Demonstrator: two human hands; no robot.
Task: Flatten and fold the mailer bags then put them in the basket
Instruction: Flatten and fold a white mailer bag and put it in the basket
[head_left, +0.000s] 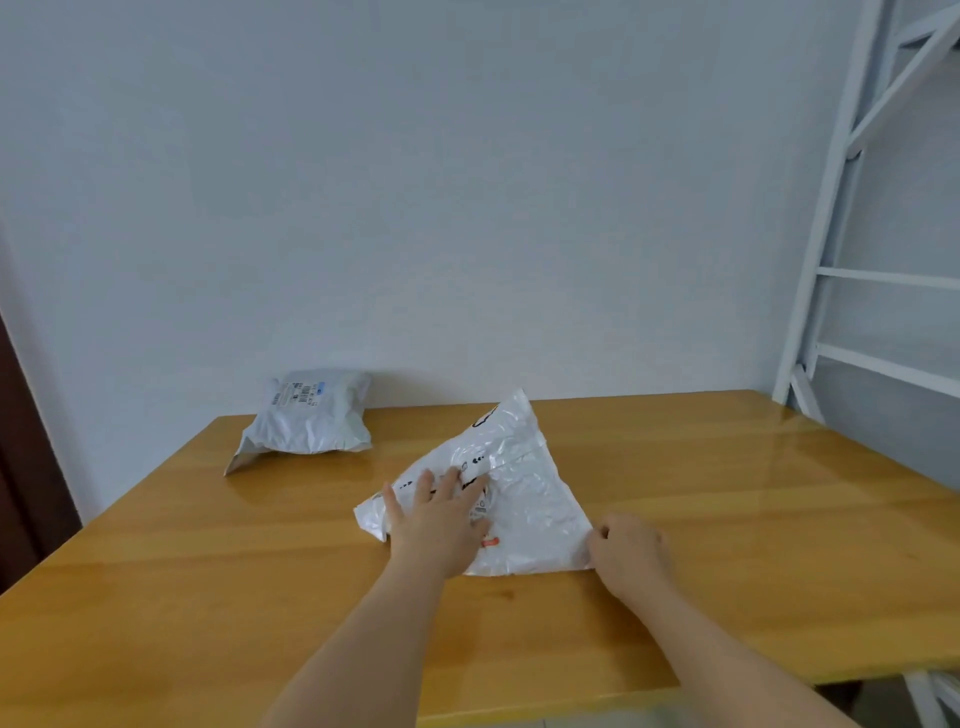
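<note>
A white mailer bag (524, 493) lies on the wooden table (208, 561), roughly mid-table and a bit toward the person, turned at an angle so one corner points at the back wall. It's crinkled, w/ black print and a small orange mark near the left hand, and a tape strip or seam runs across its upper part.

The left hand (439, 525) lies palm-down on the bag's left half — fingers straight and spread, pressing the plastic flat against the table, not gripping anything. The forearm comes in from the bottom of the frame.

The right hand (628, 551) is at the bag's near right corner. Fingers are curled, and the thumb and fingertips seem to pinch the bag's edge right at that corner — the contact point is mostly hidden by the hand itself, so exactly how much plastic it holds can't be told.

A second mailer bag (306, 415), grey-white and puffy, sits at the far left of the table, against the wall, well apart from the first one. It has a printed label w/ a barcode on top, and one flat end sticks out toward the table's left edge.

A white metal frame (852, 218) stands at the right, beside the table's far right corner.
</note>
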